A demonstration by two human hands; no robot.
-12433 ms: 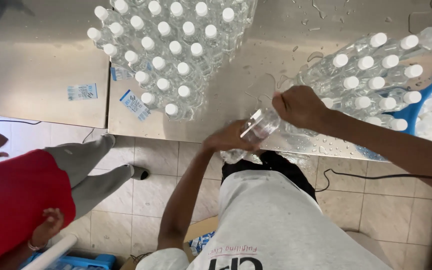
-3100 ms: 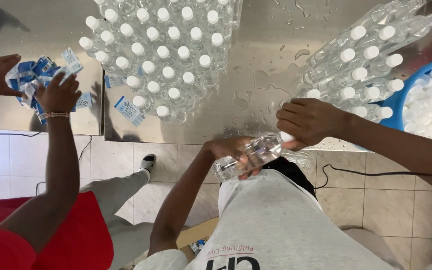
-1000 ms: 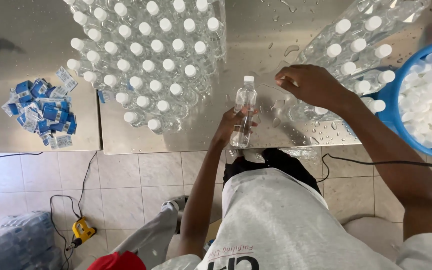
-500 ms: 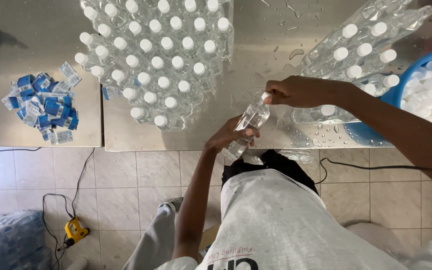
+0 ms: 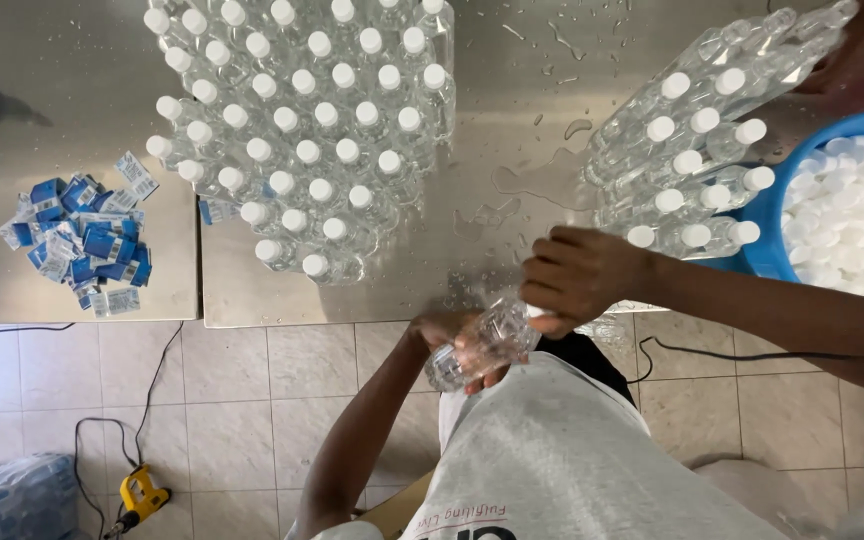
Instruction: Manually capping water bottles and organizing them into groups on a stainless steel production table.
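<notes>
Since half a second earlier, both hands had drawn the clear bottle (image 5: 474,346) back off the bench (image 5: 512,130) edge, tilted. Left hand (image 5: 452,340) gripped its body; right hand (image 5: 574,278) fingers clenched over the neck, apparently tightening the cap, which likely needed another firm twist.

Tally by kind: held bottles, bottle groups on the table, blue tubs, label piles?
held bottle: 1
bottle groups: 2, standing group and lying group
blue tub: 1
label pile: 1
Total: 5
</notes>
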